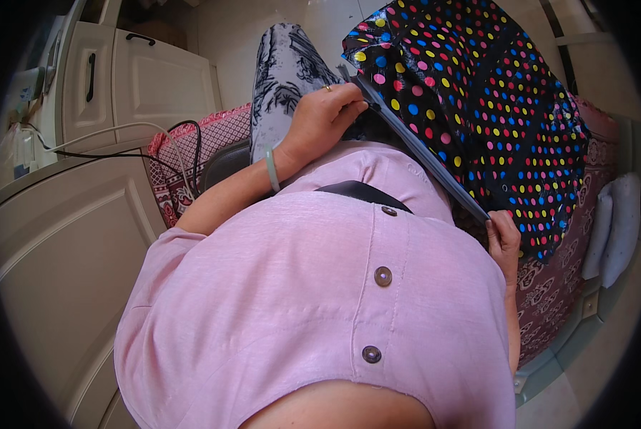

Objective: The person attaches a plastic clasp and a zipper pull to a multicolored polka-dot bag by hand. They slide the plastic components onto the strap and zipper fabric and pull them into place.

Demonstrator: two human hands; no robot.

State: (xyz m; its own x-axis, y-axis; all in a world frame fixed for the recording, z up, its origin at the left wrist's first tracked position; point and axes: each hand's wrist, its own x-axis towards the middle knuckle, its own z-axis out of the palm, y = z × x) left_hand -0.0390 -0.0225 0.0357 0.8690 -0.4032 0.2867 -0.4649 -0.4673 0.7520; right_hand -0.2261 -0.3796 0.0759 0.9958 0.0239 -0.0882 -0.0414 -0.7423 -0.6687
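Note:
A large black bag (pixel 471 121) with shiny multicoloured polka dots lies to the right of my lap. Its long straight grey edge (pixel 428 154), which looks like a zipper band, runs slantwise between my hands. My left hand (pixel 328 114), with a ring and a pale bangle on the wrist, pinches the far end of that edge. At the near end, beside my pink shirt, my right hand (pixel 503 236) has its thumb and fingers closed on the edge. The band is stretched nearly straight. Part of the right forearm is hidden behind the shirt.
Beneath the bag is a seat with a red patterned cover (pixel 549 307). Pale cushions (pixel 614 229) lie at its right. Cream cabinets (pixel 70 264) stand at the left, with black and white cables (pixel 120 154) hanging over toward the seat.

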